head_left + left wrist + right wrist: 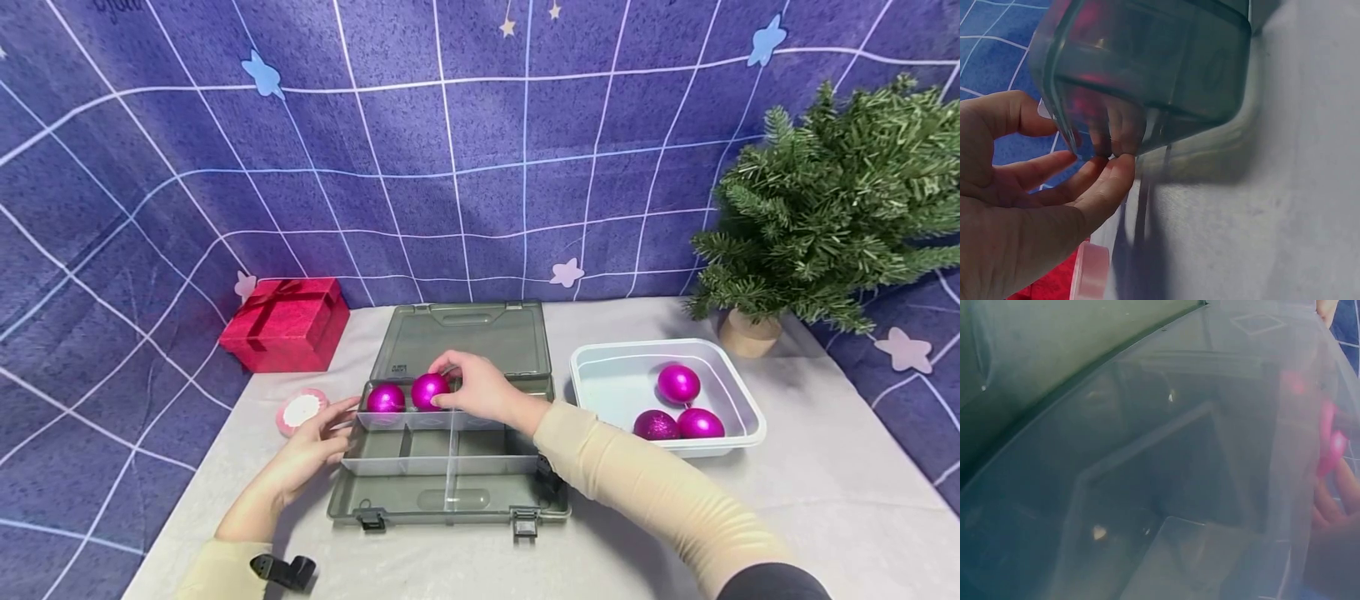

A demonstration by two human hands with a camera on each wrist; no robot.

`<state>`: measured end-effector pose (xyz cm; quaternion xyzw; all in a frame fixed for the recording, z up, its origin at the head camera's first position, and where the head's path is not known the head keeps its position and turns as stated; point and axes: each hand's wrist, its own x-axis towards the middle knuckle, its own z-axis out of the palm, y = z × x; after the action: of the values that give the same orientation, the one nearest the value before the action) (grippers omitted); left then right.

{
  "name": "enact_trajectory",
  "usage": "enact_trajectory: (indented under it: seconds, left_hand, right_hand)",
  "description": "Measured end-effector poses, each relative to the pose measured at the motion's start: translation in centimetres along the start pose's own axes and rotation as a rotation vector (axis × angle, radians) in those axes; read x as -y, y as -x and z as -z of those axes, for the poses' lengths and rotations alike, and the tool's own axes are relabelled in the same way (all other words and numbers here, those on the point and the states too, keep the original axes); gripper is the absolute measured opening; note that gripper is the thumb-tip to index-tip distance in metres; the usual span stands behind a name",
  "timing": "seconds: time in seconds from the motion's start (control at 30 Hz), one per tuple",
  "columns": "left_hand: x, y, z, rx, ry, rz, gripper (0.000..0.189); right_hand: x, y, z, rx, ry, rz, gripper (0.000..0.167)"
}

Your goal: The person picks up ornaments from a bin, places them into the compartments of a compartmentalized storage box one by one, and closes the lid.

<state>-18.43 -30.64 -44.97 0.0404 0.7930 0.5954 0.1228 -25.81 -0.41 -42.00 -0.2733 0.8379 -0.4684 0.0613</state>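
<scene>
A grey see-through compartment box (396, 492) lies with its lid (465, 346) folded back. My left hand (315, 446) holds the box's left side wall; in the left wrist view, the fingers (1107, 187) touch the wall near its rim. Between thumb and fingers, my right hand (480, 387) pinches a shiny magenta bauble (429, 392) in the back row of compartments. Another magenta bauble (386, 400) sits beside it in the back left compartment. Through the cloudy plastic, the right wrist view shows the held bauble (1334, 440) blurred by my fingers.
Several magenta baubles (678, 384) lie in a white tray (600, 375) on the right. A small artificial tree (832, 208) stands behind it. At the left are a red gift box (288, 325) and a pink ribbon roll (285, 414). Two latches (525, 523) stick out at the front.
</scene>
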Motion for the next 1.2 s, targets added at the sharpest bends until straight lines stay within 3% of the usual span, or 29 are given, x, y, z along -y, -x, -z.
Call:
enact_trajectory:
  seconds: [0.23,0.47,0.77,1.03,1.2]
  left_hand:
    - [-0.1,0.0,-0.1,-0.003,0.000,0.006,0.076]
    - [-0.4,0.0,-0.3,-0.001,0.004,0.002,0.076]
    - [0.0,0.1,-0.2,-0.012,0.006,-0.004,0.074]
    - [-0.1,0.3,-0.1,-0.004,-0.004,-0.014,0.075]
    - [-0.1,0.1,-0.2,0.006,-0.001,-0.014,0.076]
  right_hand:
    - [-0.4,0.0,-0.4,-0.007,0.150,0.073,0.038]
    - [-0.4,0.2,-0.1,0.014,0.169,0.035,0.034]
    - [1.9,1.7,2.9,0.009,-0.063,-0.022,0.025]
    - [3.7,5.6,8.6,-0.065,-0.311,-0.036,0.025]
    - [3.3,8.1,12.9,-0.121,-0.355,-0.083,0.029]
